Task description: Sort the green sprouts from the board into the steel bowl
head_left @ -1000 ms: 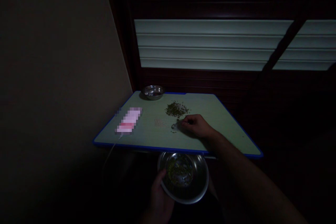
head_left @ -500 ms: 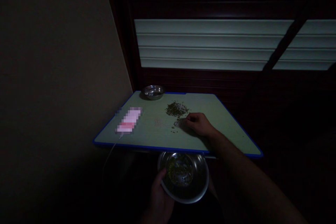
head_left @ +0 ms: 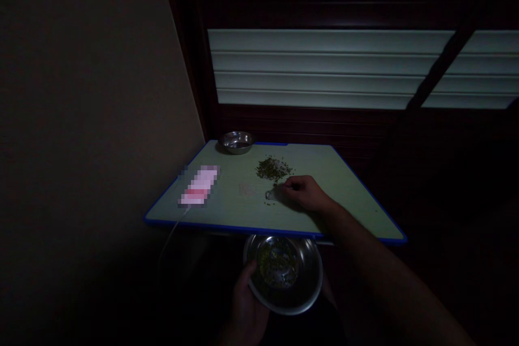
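Silver steel bowls [head_left: 308, 275] number two, one gripped bottom-centre by the left hand [head_left: 249, 305]; one small translucent object [head_left: 274, 193] is pinched mid-frame by the right hand [head_left: 306, 193]; one pink-white rectangle [head_left: 200, 186] is pixelated.

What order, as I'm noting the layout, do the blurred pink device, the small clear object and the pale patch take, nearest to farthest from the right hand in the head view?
1. Small clear object: at the right hand's fingertips.
2. Pale patch: left of that.
3. Blurred pink device: farther left.
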Demonstrator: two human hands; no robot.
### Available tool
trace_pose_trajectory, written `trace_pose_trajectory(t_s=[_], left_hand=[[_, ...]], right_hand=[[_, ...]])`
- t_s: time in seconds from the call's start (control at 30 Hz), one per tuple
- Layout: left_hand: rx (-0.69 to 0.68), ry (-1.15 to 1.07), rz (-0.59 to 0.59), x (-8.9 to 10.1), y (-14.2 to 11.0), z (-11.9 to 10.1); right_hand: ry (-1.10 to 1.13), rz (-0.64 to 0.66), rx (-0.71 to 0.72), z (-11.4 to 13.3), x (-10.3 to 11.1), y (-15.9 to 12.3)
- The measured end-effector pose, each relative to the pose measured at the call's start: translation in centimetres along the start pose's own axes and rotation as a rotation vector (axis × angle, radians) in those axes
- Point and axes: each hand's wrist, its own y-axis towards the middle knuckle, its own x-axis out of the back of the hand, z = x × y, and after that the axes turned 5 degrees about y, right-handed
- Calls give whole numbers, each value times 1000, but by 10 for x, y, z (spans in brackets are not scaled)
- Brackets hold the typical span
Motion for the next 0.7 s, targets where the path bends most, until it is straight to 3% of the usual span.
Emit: trace_pose_trajectory(t_s=[0.17, 0.47, 0.7], left_hand=[[5, 7, -2, -1, -3, 0], [4, -8, 23, -1, 0, 0], [7, 2, -13, -3, -3, 0]], right_hand=[[8, -34, 1, -1, 1, 0], [4, 16, 20, 2, 0, -1], [-78, -45, 59, 3, -1, 1]])
